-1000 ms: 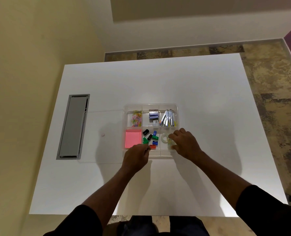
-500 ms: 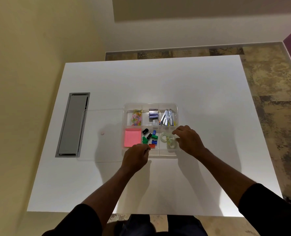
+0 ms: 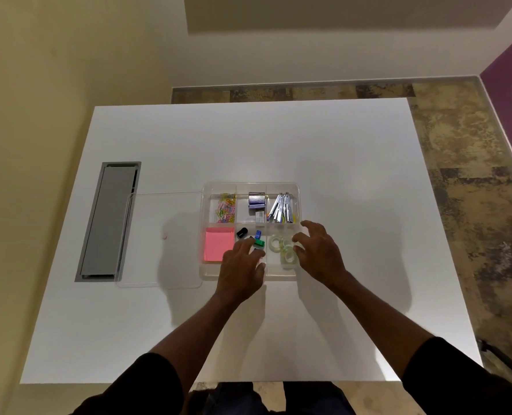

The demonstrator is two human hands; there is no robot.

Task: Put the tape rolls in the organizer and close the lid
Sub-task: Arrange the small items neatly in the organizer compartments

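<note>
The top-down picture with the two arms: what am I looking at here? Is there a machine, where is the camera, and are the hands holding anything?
There is no machine. A person wears a wide-angle camera on the head, looking down at their own arms.

On the white table lies a clear organizer split into compartments, holding coloured paper clips, a pink notepad, small binder clips and metal clips. The tape rolls sit in the near right compartment. Its clear lid lies open flat to the left, beside a grey hatch in the table.

The left hand hovers over the organizer's near middle; the right hand is beside the tape rolls. Both have spread fingers and hold nothing.
</note>
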